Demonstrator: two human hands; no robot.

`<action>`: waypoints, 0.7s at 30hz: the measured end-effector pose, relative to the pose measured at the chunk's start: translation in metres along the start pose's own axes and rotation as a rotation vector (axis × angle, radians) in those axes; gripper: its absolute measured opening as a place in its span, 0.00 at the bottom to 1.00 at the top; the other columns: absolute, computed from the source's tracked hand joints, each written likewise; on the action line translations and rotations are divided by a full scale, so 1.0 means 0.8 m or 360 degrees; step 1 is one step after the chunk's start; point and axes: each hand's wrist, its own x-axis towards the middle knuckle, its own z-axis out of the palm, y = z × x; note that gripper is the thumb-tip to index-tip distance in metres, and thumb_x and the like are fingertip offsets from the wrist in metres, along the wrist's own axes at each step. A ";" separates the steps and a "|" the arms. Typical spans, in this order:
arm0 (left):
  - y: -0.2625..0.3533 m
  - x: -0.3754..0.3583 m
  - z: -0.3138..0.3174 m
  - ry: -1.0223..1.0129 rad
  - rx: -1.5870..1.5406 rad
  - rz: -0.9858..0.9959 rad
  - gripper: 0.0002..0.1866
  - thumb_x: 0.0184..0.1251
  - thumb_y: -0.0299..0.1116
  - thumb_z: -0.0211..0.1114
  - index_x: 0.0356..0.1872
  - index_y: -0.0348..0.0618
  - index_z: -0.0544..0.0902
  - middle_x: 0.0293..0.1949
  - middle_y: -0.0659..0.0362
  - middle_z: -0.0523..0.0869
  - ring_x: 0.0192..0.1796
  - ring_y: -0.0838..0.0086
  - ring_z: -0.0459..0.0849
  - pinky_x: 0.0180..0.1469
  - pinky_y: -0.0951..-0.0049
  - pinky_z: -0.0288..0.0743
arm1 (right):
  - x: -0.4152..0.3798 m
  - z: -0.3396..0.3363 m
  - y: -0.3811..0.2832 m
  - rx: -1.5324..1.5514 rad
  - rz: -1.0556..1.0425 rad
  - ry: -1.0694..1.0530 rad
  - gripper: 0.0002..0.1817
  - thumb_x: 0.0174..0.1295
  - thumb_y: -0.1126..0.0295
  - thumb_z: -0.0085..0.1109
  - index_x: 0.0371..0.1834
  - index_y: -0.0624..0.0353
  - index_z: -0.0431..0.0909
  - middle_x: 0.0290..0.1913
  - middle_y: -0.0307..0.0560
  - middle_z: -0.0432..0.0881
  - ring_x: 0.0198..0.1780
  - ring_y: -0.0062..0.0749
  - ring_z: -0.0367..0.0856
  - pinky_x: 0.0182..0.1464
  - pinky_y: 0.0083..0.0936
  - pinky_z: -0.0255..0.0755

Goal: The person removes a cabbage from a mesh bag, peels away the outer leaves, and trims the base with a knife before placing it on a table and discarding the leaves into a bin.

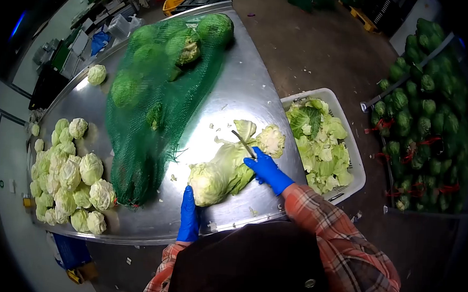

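Note:
A pale green cabbage (208, 184) lies on the metal table near its front edge, with loose outer leaves (241, 173) spread to its right. My left hand (189, 215), in a blue glove, rests against the cabbage's left side with fingers stretched out. In my gloved right hand (268, 170) is a knife (243, 143), its narrow blade pointing up and left over the leaves. Cut leaf pieces (245, 128) and a pale trimmed chunk (271, 141) lie just beyond the knife. The underside of my left palm is hidden.
A green net bag (156, 115) with several cabbages covers the table's middle. Trimmed cabbages (69, 174) are heaped at left; a single one (96, 75) lies farther back. At right stands a white crate (355, 171) of leaves, with stacked netted cabbages (425, 124) beyond.

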 end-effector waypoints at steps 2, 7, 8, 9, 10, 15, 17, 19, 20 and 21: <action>-0.014 0.009 -0.011 0.0007 0.0237 0.0213 0.31 0.76 0.48 0.48 0.71 0.37 0.59 0.64 0.51 0.70 0.64 0.68 0.71 0.67 0.68 0.64 | -0.006 -0.022 -0.019 -0.0052 0.0020 -0.0127 0.37 0.56 0.50 0.65 0.66 0.54 0.63 0.38 0.55 0.79 0.24 0.36 0.78 0.20 0.28 0.73; -0.015 0.006 0.026 -0.0013 0.0633 0.0505 0.32 0.72 0.37 0.58 0.72 0.38 0.57 0.67 0.50 0.66 0.67 0.67 0.66 0.68 0.70 0.60 | -0.041 -0.004 -0.048 -0.0416 -0.1104 0.0000 0.42 0.51 0.55 0.72 0.69 0.47 0.61 0.57 0.54 0.76 0.55 0.43 0.78 0.59 0.33 0.71; -0.020 0.009 0.025 -0.0023 0.0679 0.0516 0.35 0.68 0.33 0.61 0.72 0.39 0.56 0.66 0.49 0.67 0.67 0.66 0.66 0.69 0.68 0.59 | -0.055 0.004 -0.061 -0.0553 -0.1110 -0.0100 0.45 0.50 0.53 0.72 0.71 0.45 0.59 0.66 0.53 0.69 0.58 0.44 0.76 0.61 0.32 0.70; -0.023 0.010 0.024 -0.0076 0.0821 0.0580 0.35 0.67 0.33 0.62 0.72 0.40 0.56 0.66 0.49 0.67 0.67 0.65 0.66 0.69 0.67 0.59 | -0.059 0.013 -0.056 -0.0726 -0.1137 -0.0075 0.44 0.51 0.52 0.70 0.71 0.48 0.61 0.62 0.56 0.74 0.54 0.49 0.80 0.57 0.36 0.73; -0.025 0.011 0.023 -0.0128 0.0964 0.0646 0.36 0.67 0.33 0.63 0.72 0.40 0.56 0.65 0.48 0.68 0.67 0.65 0.66 0.69 0.67 0.59 | -0.054 0.013 -0.054 -0.0647 -0.0972 -0.0289 0.40 0.52 0.52 0.70 0.68 0.49 0.65 0.60 0.56 0.75 0.54 0.50 0.79 0.57 0.36 0.73; -0.013 0.001 0.028 -0.0384 0.1500 0.0836 0.41 0.60 0.33 0.68 0.73 0.43 0.56 0.66 0.48 0.68 0.66 0.60 0.66 0.68 0.62 0.58 | -0.020 -0.002 -0.032 -0.0526 -0.0729 -0.0250 0.30 0.56 0.54 0.66 0.59 0.57 0.75 0.48 0.57 0.82 0.45 0.45 0.83 0.50 0.31 0.76; -0.008 0.004 0.020 -0.0532 0.1457 0.0762 0.42 0.60 0.32 0.68 0.73 0.43 0.56 0.70 0.52 0.64 0.70 0.62 0.62 0.71 0.63 0.54 | -0.023 -0.010 -0.045 -0.0226 -0.0268 -0.0181 0.30 0.58 0.53 0.65 0.60 0.60 0.73 0.46 0.59 0.82 0.43 0.45 0.84 0.48 0.32 0.76; 0.006 0.003 0.011 -0.0695 0.1294 0.0603 0.41 0.60 0.31 0.67 0.73 0.44 0.56 0.72 0.54 0.61 0.72 0.64 0.60 0.73 0.64 0.51 | 0.003 0.001 -0.010 -0.0331 -0.0491 -0.0024 0.31 0.58 0.53 0.65 0.60 0.61 0.72 0.40 0.55 0.82 0.35 0.37 0.82 0.40 0.29 0.76; 0.015 0.006 -0.001 -0.0727 0.1083 0.0369 0.41 0.60 0.29 0.67 0.73 0.44 0.56 0.73 0.56 0.60 0.73 0.67 0.58 0.74 0.65 0.49 | 0.001 0.011 -0.010 -0.0293 -0.0561 0.0040 0.30 0.58 0.54 0.65 0.59 0.61 0.73 0.35 0.50 0.82 0.30 0.31 0.80 0.34 0.25 0.75; 0.031 0.001 0.001 -0.0652 0.1069 0.0287 0.42 0.58 0.31 0.70 0.72 0.40 0.57 0.71 0.53 0.62 0.72 0.64 0.60 0.73 0.64 0.51 | 0.002 0.023 -0.010 -0.0254 -0.0635 0.0103 0.30 0.58 0.55 0.66 0.59 0.61 0.74 0.30 0.46 0.82 0.25 0.25 0.79 0.28 0.22 0.74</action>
